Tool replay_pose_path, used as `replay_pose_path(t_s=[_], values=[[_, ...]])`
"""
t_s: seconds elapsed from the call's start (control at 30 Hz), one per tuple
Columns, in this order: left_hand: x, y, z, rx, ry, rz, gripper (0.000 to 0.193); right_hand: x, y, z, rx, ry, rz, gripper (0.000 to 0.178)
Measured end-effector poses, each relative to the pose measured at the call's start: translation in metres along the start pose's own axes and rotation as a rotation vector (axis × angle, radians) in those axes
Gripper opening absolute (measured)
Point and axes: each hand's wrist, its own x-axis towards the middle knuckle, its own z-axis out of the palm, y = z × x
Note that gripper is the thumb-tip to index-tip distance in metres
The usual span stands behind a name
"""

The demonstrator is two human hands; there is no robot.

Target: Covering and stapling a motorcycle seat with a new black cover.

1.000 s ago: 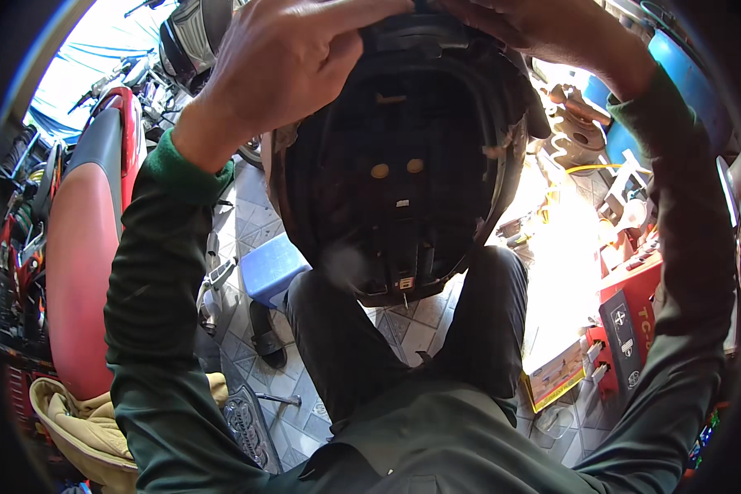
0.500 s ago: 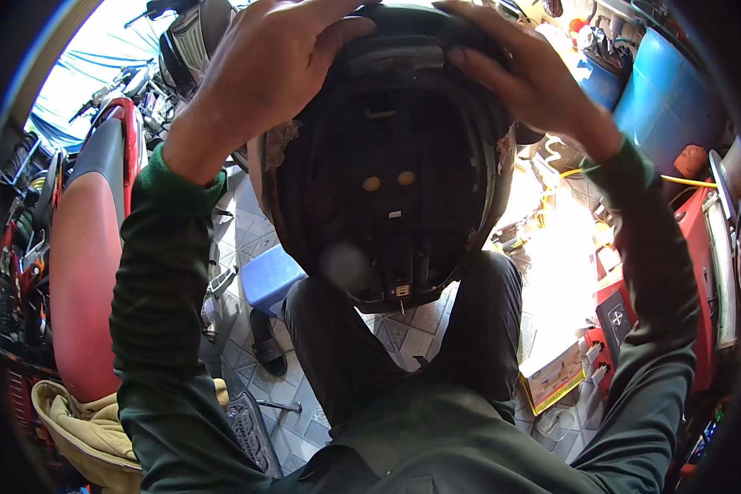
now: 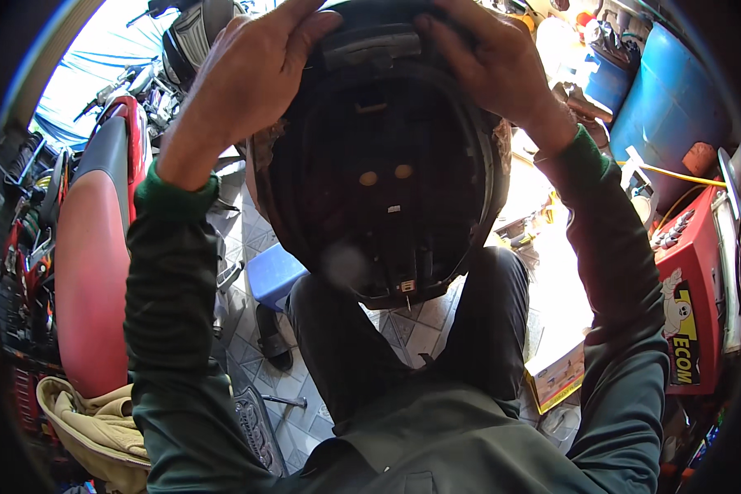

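In front of me stands a scooter seat (image 3: 387, 239), its black plastic underside turned toward me. Two yellowish round pads (image 3: 385, 174) and a small latch at the lower end show on it. Torn cover edges hang along both sides. My left hand (image 3: 251, 78) grips the far left rim, thumb on the underside and fingers over the edge. Closed on the far right rim is my right hand (image 3: 502, 66), its fingertips partly lost in shadow. The seat's lower end sits between my knees; whether it rests on them I cannot tell.
To the left is a long red and black motorcycle seat (image 3: 95, 272), with a tan cloth bag (image 3: 95, 420) below it. A blue stool (image 3: 277, 273) and a sandal (image 3: 273, 339) are on the tiles. Rightward stand a red box (image 3: 687, 288), a carton (image 3: 556, 377) and a blue barrel (image 3: 663, 99).
Both hands have shifted slightly left, the right hand most, and the upper end of the scooter seat has moved left with them. The red box on the right shows more fully.
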Motion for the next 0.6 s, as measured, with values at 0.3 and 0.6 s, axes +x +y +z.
replay_pose_path(t_s=[0.3, 0.6], values=[[0.040, 0.028, -0.027, 0.345, -0.305, -0.107, 0.056, 0.015, 0.001, -0.011, 0.001, -0.194, 0.077, 0.030], [0.020, -0.022, -0.019, 0.019, -0.113, 0.084, 0.049, 0.031, 0.000, -0.011, 0.075, -0.251, -0.079, 0.030]])
